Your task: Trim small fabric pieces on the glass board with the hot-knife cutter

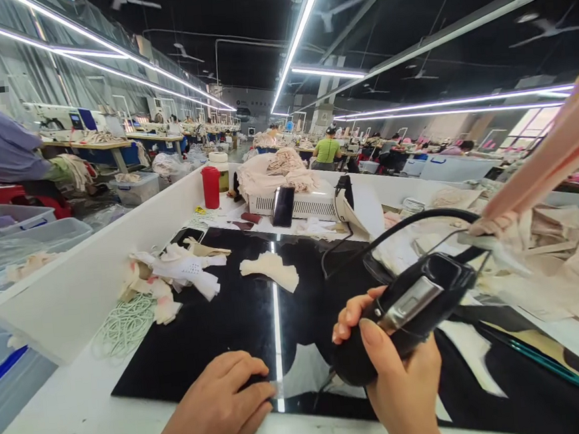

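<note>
Gripping a corded tool [411, 308] above the dark mat [203, 331], the right hand [403, 382] closes round it (thumb on top, perhaps for control); the empty left hand [219, 410], half-curled, pins the mat's edge.

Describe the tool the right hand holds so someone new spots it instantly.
Start at the glossy black mat covering the white worktable. Above its near edge, the right hand grips a black handheld tool. Unlike the pale fabric scraps around, it is dark, has a silver plate on its side and a black cord looping from it.
</note>
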{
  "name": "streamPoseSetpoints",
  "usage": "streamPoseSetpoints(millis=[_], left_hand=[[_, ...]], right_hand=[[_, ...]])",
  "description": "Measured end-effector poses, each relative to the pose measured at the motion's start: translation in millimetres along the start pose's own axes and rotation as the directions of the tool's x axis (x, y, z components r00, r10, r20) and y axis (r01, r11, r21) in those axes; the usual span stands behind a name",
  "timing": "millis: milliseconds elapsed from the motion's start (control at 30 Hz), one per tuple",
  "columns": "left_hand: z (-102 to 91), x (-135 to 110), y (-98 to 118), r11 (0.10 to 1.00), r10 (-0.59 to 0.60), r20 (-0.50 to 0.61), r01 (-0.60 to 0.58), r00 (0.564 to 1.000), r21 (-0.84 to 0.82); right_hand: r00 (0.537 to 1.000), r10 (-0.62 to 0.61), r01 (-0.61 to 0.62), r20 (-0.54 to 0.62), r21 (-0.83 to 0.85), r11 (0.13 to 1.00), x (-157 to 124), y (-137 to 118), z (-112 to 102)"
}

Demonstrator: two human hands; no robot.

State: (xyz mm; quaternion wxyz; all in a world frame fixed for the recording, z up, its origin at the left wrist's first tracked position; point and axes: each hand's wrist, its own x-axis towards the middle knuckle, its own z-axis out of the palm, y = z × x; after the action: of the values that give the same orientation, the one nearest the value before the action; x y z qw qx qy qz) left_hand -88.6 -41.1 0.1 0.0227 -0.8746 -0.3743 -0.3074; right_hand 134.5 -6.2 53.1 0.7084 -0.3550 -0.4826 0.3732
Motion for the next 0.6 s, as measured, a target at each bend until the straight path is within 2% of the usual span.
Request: streamPoseSetpoints(millis=[233, 433, 600], left_hand=[[-5.1, 15.2, -7.4, 0.989, -0.030, 0.059, 0.039, 0.998, -0.146], [-0.6, 48.4, -23.9, 0.961, 0.023, 0.210, 0.036, 0.977, -0.274], [4.1, 65.3, -32.3, 0.921, 0.099, 0.349, 0.046, 0.932, -0.386]], right_hand=[[0.997, -0.032, 0.029, -0.065, -0.038, 0.999, 18.7, -1.5, -11.3], [0.997, -0.046, 0.049, -0.060, 0.053, 0.997, 23.8, -4.2, 8.0], [0.998, -0.032, 0.036, -0.047, 0.076, 0.996, 23.6, 2.8, 25.1]])
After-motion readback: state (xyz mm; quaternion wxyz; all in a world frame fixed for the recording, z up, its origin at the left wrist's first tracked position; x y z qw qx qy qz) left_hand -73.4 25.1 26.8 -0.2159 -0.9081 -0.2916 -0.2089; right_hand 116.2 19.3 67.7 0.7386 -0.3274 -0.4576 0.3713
